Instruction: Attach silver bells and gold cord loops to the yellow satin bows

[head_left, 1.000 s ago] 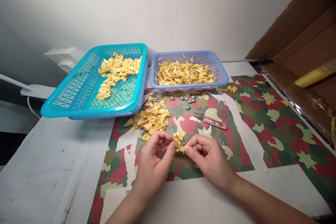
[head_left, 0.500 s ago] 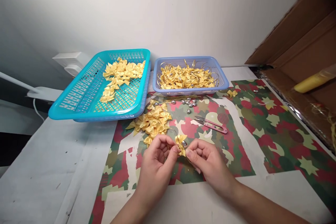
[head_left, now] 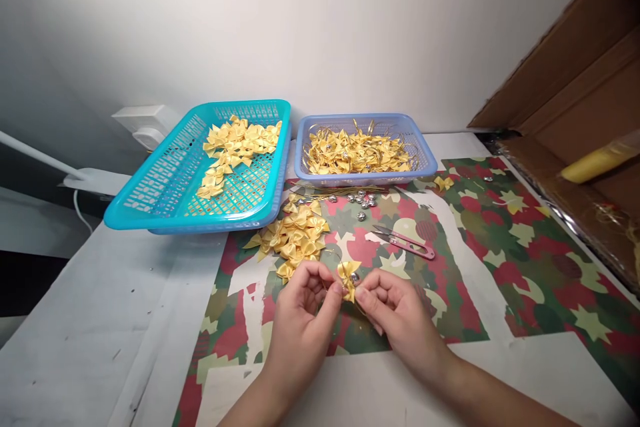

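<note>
A yellow ribbon bow (head_left: 349, 272) with a small silver bell (head_left: 355, 277) against its right side is held between my two hands, above the patterned sheet. My left hand (head_left: 307, 317) pinches the bow's left side between thumb and forefinger. On the other side, my right hand (head_left: 395, 310) is closed, its thumb and forefinger pinching the bow's lower right edge. A thin gold cord (head_left: 336, 253) curves up behind the bow, and part of it shows under the right fingers. Just beyond my left hand lies a pile of yellow bows (head_left: 295, 233).
A turquoise basket (head_left: 150, 203) with yellow bows stands at back left. Beside it, a blue basket (head_left: 425, 153) holds corded bows. Several loose bells (head_left: 361, 216), gold cords (head_left: 345, 191) and pink-handled thread snips (head_left: 405, 242) lie ahead. A cardboard box (head_left: 560, 80) stands at right.
The whole view has shifted slightly, so everything sits a little lower and to the right. Both hands keep nearly the same pinch on the bow.
</note>
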Demonstrator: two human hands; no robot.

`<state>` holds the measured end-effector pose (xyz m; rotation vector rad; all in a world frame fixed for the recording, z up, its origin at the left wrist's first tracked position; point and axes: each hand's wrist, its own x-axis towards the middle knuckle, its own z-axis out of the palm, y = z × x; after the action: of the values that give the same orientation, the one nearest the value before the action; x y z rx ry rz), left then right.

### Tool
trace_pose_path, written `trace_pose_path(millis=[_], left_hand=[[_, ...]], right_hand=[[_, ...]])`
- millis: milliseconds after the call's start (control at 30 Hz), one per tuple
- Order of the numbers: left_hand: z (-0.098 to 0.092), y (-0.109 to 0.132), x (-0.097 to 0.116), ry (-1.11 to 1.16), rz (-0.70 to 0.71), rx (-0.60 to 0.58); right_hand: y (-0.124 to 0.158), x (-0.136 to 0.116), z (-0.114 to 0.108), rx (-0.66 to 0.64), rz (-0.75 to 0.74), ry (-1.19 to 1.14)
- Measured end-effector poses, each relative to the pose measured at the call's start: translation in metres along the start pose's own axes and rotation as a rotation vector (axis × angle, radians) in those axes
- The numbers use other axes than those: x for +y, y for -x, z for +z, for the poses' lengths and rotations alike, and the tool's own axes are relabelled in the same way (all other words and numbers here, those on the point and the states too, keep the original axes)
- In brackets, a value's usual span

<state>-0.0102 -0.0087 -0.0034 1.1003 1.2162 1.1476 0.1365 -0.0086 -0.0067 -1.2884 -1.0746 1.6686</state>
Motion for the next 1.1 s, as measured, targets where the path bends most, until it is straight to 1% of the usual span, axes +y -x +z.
trace_pose_path(millis=[200,300,433,600,833,900,1100], left_hand=[[-0.0010,-0.0006,0.0029,-0.015,0.005,0.017],[-0.0004,-0.0020,0.0048,-0.075,0.028,0.007],[-0.0027,-0.0020,0.0041,-0.208,0.091,0.001],[-0.0056,-0.0020,0.0039,-0.267,0.170,0.006],[-0.0077,-0.0037,0.0061,-0.436,0.297,-0.006],[-0.0081,-0.0042,0.0057,-0.435,0.296,-0.007],[-0.0075,-0.0037,0.0045,-0.388,0.233,-0.007]], right_hand=[[0.0010,-0.0018,0.0000,-0.006,0.003,0.002],[0.0014,-0.0013,0.0001,-0.006,0.009,0.011],[0.0009,0.0012,0.0003,0.001,0.014,-0.007],[0.0009,0.0020,0.0010,-0.011,0.002,-0.048],[0.0022,0.0012,-0.0001,-0.024,-0.003,-0.061],[0.0025,0.0018,-0.0007,-0.030,-0.002,-0.061],[0.0016,0.0021,-0.0019,-0.036,0.002,-0.060]])
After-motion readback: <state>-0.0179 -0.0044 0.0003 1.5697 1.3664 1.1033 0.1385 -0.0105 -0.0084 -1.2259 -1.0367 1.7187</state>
